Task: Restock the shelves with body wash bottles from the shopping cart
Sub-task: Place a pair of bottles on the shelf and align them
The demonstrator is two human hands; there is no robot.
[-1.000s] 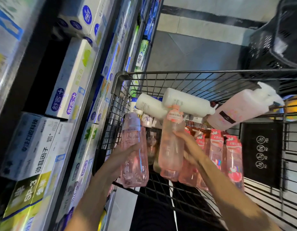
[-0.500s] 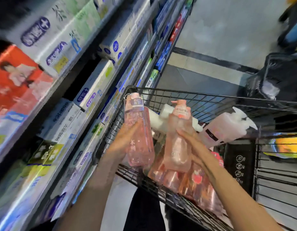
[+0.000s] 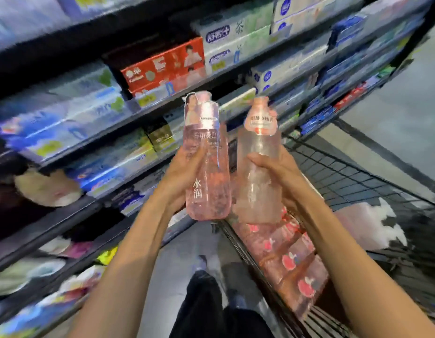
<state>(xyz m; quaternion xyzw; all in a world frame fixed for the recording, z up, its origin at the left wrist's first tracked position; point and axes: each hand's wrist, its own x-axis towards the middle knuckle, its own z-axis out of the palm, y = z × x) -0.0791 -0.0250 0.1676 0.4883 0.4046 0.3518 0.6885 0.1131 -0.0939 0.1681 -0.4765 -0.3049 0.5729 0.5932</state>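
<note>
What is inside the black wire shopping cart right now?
In the black wire shopping cart: pink bottles with red-fruit labels and one pale pink bottle lying flat. Anything beneath them is covered.

Packed boxes fill the shelves ahead of my raised bottles; open floor lies beyond the cart on my right.
</note>
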